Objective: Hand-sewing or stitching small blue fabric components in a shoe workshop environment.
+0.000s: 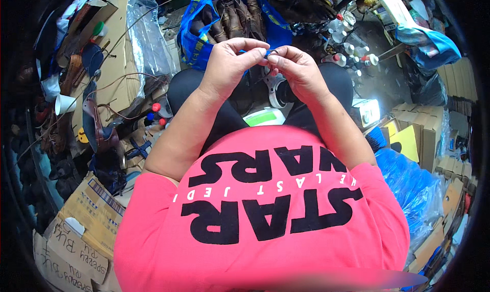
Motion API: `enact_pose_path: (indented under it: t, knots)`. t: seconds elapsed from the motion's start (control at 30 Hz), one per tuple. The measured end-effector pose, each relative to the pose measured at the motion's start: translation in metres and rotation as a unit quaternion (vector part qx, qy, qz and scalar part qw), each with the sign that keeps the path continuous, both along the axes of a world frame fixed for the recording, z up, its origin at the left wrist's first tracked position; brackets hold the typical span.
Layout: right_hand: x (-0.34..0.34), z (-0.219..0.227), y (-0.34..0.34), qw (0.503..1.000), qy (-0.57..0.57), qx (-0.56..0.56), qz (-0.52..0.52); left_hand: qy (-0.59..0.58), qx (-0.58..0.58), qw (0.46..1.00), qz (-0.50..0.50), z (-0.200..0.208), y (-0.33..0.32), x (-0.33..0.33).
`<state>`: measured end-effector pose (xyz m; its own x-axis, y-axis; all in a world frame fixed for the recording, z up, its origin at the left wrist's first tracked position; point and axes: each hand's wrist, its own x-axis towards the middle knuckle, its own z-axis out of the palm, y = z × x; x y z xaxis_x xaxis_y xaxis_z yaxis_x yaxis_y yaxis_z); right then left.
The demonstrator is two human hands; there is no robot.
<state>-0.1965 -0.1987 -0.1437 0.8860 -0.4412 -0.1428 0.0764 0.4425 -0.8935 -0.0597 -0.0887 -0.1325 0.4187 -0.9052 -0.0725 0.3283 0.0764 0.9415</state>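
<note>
Both hands are raised at the middle, fingertips almost touching. My left hand [232,62] is closed in a pinch of thumb and forefinger. Opposite it, my right hand [301,72] pinches too, its thumb pressed against the forefinger. A tiny dark-blue piece [268,53] shows between the fingertips; it is too small to name. Just below the right fingers, a white curved part [278,90] stands between my dark-clad knees. Nearer to me is a white object with a green panel [261,118]. Beyond the hands sits a blue bag [191,39] filled with brown leather pieces [232,20].
Several small bottles [337,59] crowd the floor at the right. Cardboard [109,62] and clear plastic sheeting [148,42] lie at the left, near a white cup [65,104]. Cardboard boxes [418,121] and blue plastic wrap [403,174] flank my right side.
</note>
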Motion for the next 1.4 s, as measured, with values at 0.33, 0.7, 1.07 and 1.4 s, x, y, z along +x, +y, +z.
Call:
enact_pose_path:
  t: [0.33,0.7,1.07,1.4]
  knots:
    - [-0.013,0.001,-0.010,0.999,-0.020,-0.034,-0.020,-0.045,0.026,0.999,0.006,0.010,-0.013,-0.016]
    - [-0.027,-0.003,-0.024,0.996,-0.051,-0.045,-0.053,-0.102,0.057,0.992,0.040,0.014,-0.035,-0.040]
    - [-0.009,-0.007,-0.028,0.994,-0.104,0.004,-0.041,-0.174,0.079,0.966,0.175,0.019,-0.039,-0.048]
    - [-0.003,-0.005,-0.033,0.994,-0.107,0.017,0.004,-0.052,0.030,0.986,0.158,0.027,-0.027,-0.042]
